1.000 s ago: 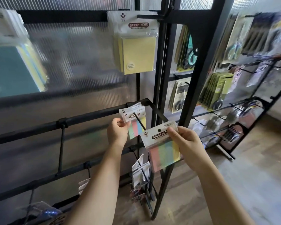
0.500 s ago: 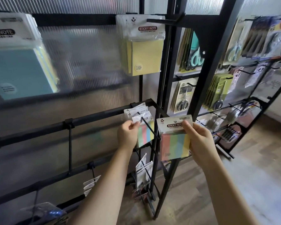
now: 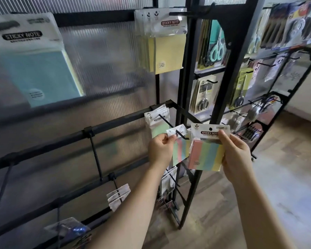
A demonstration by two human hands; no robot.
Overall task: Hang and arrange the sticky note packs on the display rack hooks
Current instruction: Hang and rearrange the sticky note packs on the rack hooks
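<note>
My right hand (image 3: 238, 153) grips a multicoloured sticky note pack (image 3: 206, 151) by its right edge, upright and just right of the black hook (image 3: 174, 128). The hanging hole in its white header is off the hook's tip. My left hand (image 3: 162, 150) pinches the header of a second striped pack (image 3: 180, 150) near the hook's outer end. Behind it hang more packs (image 3: 157, 121) further back on the same hook.
Yellow sticky note packs (image 3: 165, 45) hang on an upper hook, a large blue pack (image 3: 36, 65) at upper left. Scissors packs (image 3: 215, 45) fill the black rack (image 3: 228, 72) to the right. Lower hooks hold small packs (image 3: 118, 196). Wooden floor lies at right.
My right hand has brought its pack up and turned it upright, close beside the hook's tip. My left hand has stayed on the front hanging pack, sliding it out along the hook.
</note>
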